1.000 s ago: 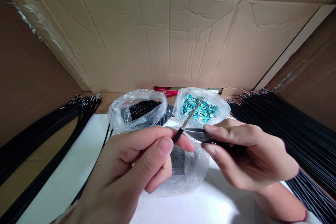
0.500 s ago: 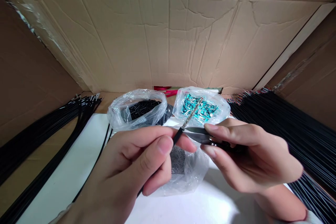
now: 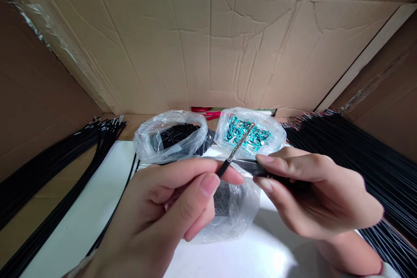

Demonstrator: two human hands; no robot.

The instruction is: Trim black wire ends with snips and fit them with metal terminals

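My left hand (image 3: pixel 172 208) pinches a black cable (image 3: pixel 224 167) between thumb and index finger. Past the black jacket, a bare silvery braided end (image 3: pixel 241 142) sticks out, slanting up to the right. My right hand (image 3: pixel 319 191) grips a small dark scissors-like tool (image 3: pixel 249 166) between thumb and fingers. The blades point left, close to where the jacket ends; whether they touch the cable I cannot tell. The tool's handles are largely hidden in my palm.
Behind my hands stand a plastic bag of short black tubes (image 3: pixel 179 135) and a bag of teal-and-silver pieces (image 3: pixel 233 132). Below lies a bag of fine grey bits (image 3: pixel 222 200). Black cable bundles line the left (image 3: pixel 74 173) and right (image 3: pixel 361 160), before cardboard walls (image 3: pixel 156 52).
Both hands have shifted slightly right with the cable and the tool. The tool's blades have turned and now look closer together.
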